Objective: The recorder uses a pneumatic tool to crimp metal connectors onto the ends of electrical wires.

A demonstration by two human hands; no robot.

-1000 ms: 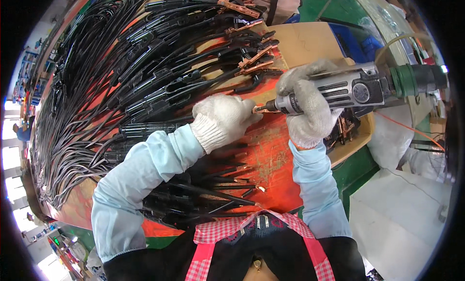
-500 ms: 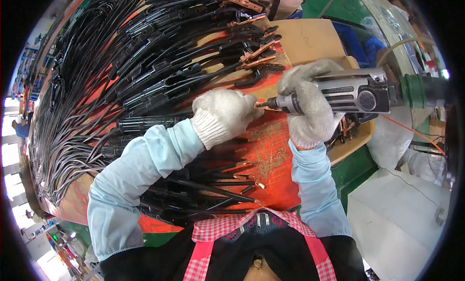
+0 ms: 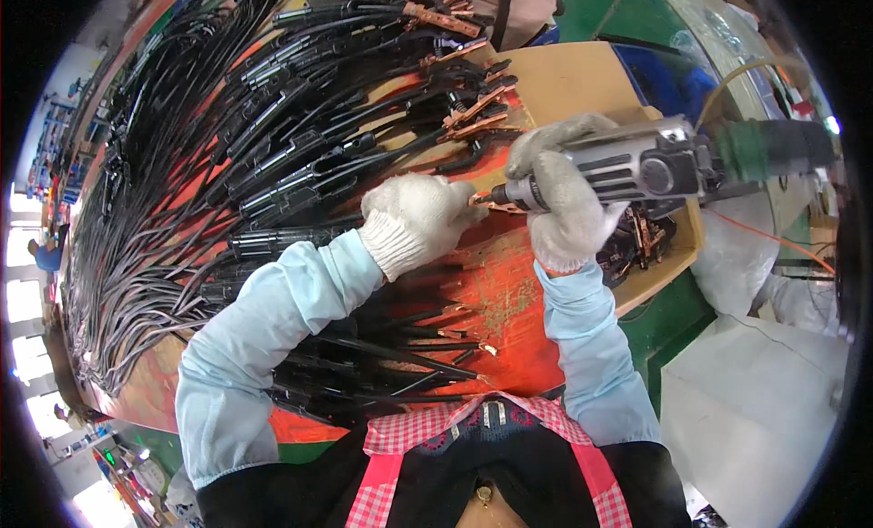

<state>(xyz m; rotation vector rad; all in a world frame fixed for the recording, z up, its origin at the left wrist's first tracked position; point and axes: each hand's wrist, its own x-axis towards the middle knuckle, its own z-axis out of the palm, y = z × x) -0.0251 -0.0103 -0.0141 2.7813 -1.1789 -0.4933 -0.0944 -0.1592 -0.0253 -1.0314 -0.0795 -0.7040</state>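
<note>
My left hand (image 3: 420, 213), in a white knitted glove, is closed around the end of a black piece with a small copper-coloured part (image 3: 476, 201) showing past the fingertips. Most of that piece is hidden by the glove. My right hand (image 3: 571, 199), also gloved, grips a silver and black power screwdriver (image 3: 627, 167) lying almost level. The driver's tip points left and meets the copper-coloured part at my left fingertips. Black clamp handles on cables (image 3: 300, 178) with copper jaws lie in rows beyond and beside my left hand.
A red worktop (image 3: 509, 301) runs under my hands. At right, an open cardboard box (image 3: 668, 269) holds dark and copper-coloured parts. Long black cables (image 3: 136, 255) spread over the left side. More black cable ends (image 3: 391, 355) lie nearest me. A white panel (image 3: 755, 410) stands at lower right.
The screwdriver and my right hand have shifted slightly left and away from me, and the tool's rear end has swung a little. My left hand stays nearly in place.
</note>
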